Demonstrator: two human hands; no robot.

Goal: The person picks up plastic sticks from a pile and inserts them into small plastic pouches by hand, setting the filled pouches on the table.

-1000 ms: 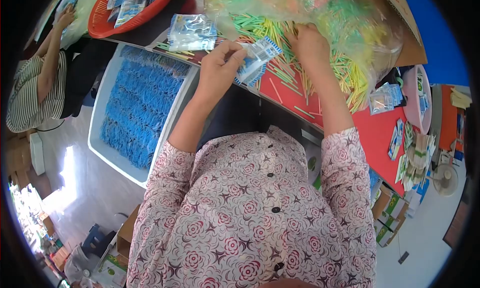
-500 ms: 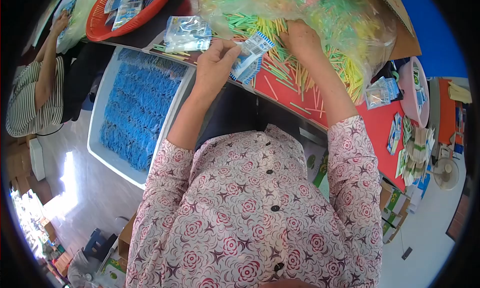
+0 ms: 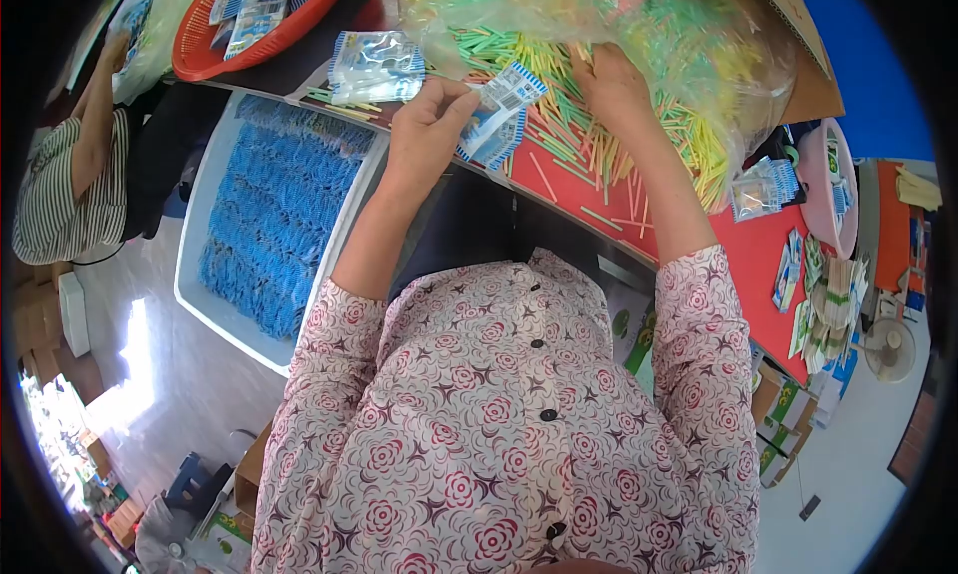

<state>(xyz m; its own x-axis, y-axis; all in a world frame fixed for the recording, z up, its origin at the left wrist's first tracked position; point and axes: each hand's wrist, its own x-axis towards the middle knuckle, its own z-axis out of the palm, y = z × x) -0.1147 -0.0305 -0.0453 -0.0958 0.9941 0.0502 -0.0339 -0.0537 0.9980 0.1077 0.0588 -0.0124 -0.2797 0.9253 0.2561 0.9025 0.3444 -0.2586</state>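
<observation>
One hand (image 3: 616,87), now slightly farther rightward

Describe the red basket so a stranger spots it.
Find the big white tub on the picture's left. Above it, on the dark tabletop, sits a basket of blue-and-white packets. Its red wall sets it apart from the pink basin, far right.

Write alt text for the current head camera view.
A person's left hand holds a blue-and-white packet while the right hand touches a pile of coloured sticks on a red tabletop. A white tub of blue items stands at left.
</observation>
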